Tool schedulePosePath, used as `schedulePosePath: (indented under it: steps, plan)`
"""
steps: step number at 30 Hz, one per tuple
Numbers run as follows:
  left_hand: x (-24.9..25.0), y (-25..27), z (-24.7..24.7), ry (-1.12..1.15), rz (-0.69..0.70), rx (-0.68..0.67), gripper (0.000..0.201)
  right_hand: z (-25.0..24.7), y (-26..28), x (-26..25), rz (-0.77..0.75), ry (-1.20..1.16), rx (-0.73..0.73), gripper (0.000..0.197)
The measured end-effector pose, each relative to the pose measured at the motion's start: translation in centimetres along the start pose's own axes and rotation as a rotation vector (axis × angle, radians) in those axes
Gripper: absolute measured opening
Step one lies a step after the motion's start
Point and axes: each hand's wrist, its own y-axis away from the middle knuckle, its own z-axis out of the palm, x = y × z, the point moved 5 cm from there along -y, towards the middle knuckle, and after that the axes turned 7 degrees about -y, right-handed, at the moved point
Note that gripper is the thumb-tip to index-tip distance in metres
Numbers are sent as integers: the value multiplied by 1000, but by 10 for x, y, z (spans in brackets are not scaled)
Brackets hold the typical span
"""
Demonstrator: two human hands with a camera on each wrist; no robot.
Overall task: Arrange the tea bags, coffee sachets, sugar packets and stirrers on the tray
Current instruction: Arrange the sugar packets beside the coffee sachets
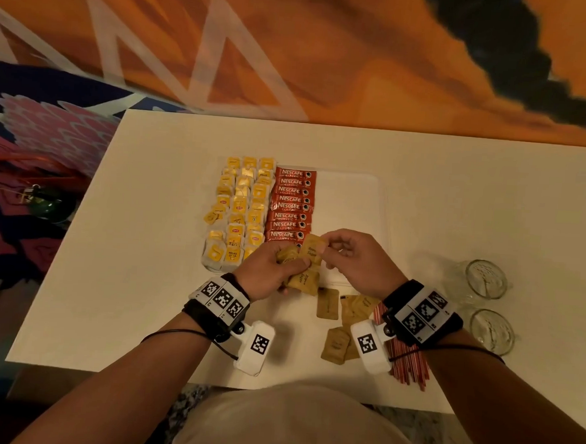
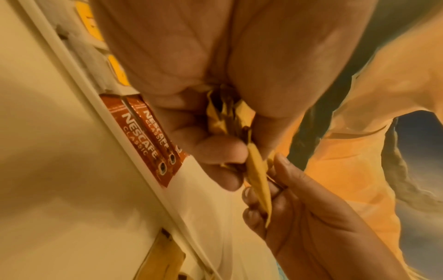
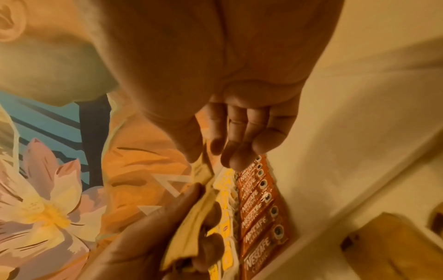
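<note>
The tray [image 1: 350, 194] sits on the white table [image 1: 144, 281], and it is partly filled. The yellow tea bags [image 1: 241, 208] lie in 3 rows on its left side. The red coffee sachets [image 1: 291, 204] lie in 1 stack of rows just beside them. The right part of the tray is bare. So 2 kinds look done and 2 are left, I think. The left hand [image 1: 268, 268] grips a bunch of brown sugar packets [image 1: 303, 279] over the near edge of the tray. The right hand [image 1: 354, 260] pinches 1 sugar packet [image 1: 312, 248] with thumb and finger, right at the bunch. More loose packets [image 1: 328, 303] lie on the table near the tray, and the red stirrers [image 1: 408, 361] lie under the right wrist, not on the tray. 2 glass cups [image 1: 486, 278] stand to the right. The head view shows the whole layout. Only the left wrist view shows the packets edge-on, fanned between the fingers [image 2: 215, 149]. The right wrist view shows the other fingers of the right hand curled loosely.
</note>
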Motion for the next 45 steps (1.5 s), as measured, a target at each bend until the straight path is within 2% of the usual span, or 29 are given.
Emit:
schedulePosePath:
  steps: [4,13,19,29,33,39,45]
  plan:
    - [1,-5,-1,18,-2,45,23,3,4,10,21,73,-36,14]
    - [3,-15,1,16,-25,41,22,-5,-2,17,33,71,89,15]
    - [-2,-21,-3,23,-44,39,18,-12,-14,21,66,162,86,18]
    - [-1,-29,-28,354,-141,89,21,-53,-103,14,123,300,189,21]
    - [-2,-32,-37,483,-148,67,21,-60,-143,22,197,371,197,32]
    - [-1,-32,-45,531,-139,73,19,-66,-177,36,283,440,202,31]
    - [-4,-28,-44,536,-173,110,22,-67,-186,35,342,422,203,26]
